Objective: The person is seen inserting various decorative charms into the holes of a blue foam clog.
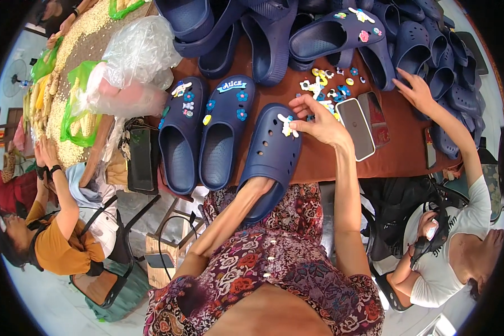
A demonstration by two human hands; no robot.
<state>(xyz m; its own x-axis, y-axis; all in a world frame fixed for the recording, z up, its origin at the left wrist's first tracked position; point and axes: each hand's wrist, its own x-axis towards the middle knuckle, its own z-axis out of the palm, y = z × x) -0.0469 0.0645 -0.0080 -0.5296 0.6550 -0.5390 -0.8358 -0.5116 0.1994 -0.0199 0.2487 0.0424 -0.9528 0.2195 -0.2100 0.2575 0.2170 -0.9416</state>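
Brown cloth (319, 162) bears navy clogs (228, 112); pale floor (53, 291) below.

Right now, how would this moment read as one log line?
Left hand: inside navy clog | Right hand: thumb at clog's white charm | Nearby: two decorated clogs, loose charms, phone

Brown-covered table (406, 148), pale floor (50, 297), fan (18, 77), black-framed chair (98, 288)

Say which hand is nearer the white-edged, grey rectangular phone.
Right. The right hand is just left of the phone, thumb at a white charm on the navy perforated clog; the left hand is farther left, mostly inside that clog.
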